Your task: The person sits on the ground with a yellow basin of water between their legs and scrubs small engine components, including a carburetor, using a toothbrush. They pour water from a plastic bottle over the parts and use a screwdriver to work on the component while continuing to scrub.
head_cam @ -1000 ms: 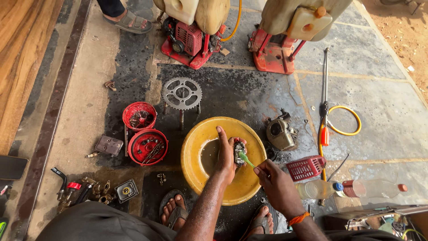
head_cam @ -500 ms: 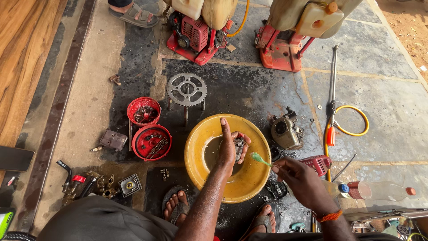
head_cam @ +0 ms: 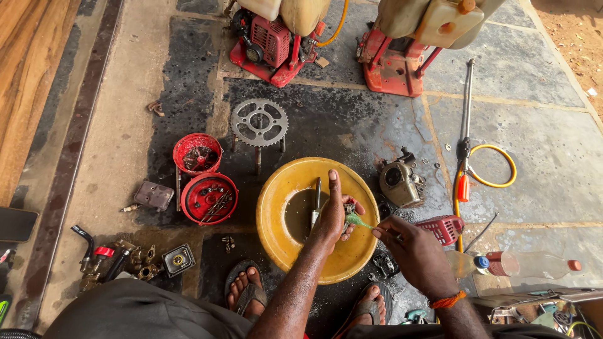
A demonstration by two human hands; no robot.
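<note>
A yellow basin (head_cam: 279,194) with dark liquid sits on the floor between my feet. My left hand (head_cam: 331,216) reaches over it and holds a small dark metal part (head_cam: 349,209) above the liquid. My right hand (head_cam: 411,248), with an orange band on the wrist, grips a green-bristled brush (head_cam: 358,220) whose tip touches that part. A thin metal tool (head_cam: 316,201) lies in the basin beside my left hand.
Two red round covers (head_cam: 207,198) and a sprocket (head_cam: 259,122) lie left of and behind the basin. An engine casing (head_cam: 401,182), red basket (head_cam: 445,229), plastic bottle (head_cam: 521,265) and hose with lance (head_cam: 468,150) are at right. Two red sprayer machines (head_cam: 270,44) stand behind.
My right hand drew back to the right and then returned, bringing the brush tip against the part. My left hand stayed over the basin.
</note>
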